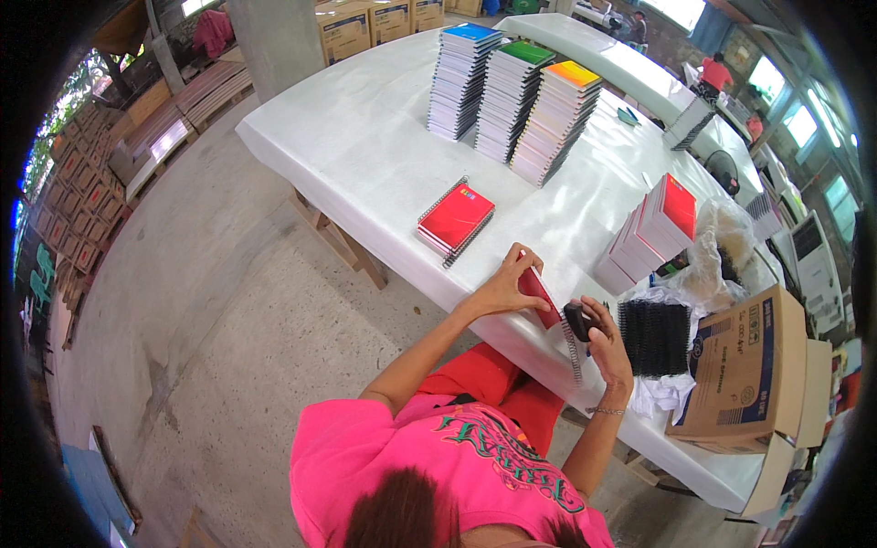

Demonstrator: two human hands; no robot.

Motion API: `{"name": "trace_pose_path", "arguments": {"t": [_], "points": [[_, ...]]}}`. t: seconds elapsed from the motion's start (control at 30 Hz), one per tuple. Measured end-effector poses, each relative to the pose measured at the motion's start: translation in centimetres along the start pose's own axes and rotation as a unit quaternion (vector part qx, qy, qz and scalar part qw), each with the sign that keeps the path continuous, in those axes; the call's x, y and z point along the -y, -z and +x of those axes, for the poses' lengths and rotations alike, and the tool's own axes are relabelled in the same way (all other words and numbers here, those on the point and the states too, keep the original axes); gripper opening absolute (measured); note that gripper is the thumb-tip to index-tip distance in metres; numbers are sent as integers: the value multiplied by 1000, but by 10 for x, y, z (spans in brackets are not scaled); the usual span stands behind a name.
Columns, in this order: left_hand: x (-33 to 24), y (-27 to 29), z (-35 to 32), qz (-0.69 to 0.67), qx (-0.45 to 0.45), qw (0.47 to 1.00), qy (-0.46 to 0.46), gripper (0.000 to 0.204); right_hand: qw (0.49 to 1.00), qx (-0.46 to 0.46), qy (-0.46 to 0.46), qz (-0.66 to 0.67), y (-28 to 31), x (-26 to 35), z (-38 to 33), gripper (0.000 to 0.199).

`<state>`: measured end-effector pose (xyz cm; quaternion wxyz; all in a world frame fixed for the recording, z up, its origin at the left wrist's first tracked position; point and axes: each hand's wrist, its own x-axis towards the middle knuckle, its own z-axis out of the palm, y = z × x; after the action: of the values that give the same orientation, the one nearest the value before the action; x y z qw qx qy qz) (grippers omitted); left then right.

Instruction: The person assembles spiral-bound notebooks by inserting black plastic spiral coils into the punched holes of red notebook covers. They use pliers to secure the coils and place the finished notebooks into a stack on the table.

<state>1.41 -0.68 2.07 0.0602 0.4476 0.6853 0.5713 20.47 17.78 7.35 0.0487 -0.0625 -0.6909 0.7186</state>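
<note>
Notebook [543,303], red-covered, sits between left hand [501,289], gripping it, and right hand [607,340], clutching a black object [575,321]

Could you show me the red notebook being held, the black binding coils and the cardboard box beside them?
Red notebook [538,286]: head view, on its cover.
Black binding coils [654,338]: head view, middle of the pile.
Cardboard box [738,367]: head view, on its printed side.

L hand [501,289] w/ notebook [541,300], R hand [611,354] w/ blk item [576,321], 3 stacks [510,105]
</note>
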Motion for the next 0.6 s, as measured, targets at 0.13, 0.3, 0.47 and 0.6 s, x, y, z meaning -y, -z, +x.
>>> {"name": "trace_pose_path", "arguments": {"t": [0.13,0.3,0.47,0.6], "points": [[-5,2,1,6,-1,1000,-6,70,999,2,27,-19,9,9,-1,74],[-4,1,2,-13,9,1000,-4,69,996,14,-44,-82,9,22,1,64],[-3,-2,4,-10,14,1000,-6,68,999,41,9,-24,15,12,-9,60],[-2,-4,4,4,1,1000,-15,66,983,-52,-86,-156,10,25,3,69]]}}
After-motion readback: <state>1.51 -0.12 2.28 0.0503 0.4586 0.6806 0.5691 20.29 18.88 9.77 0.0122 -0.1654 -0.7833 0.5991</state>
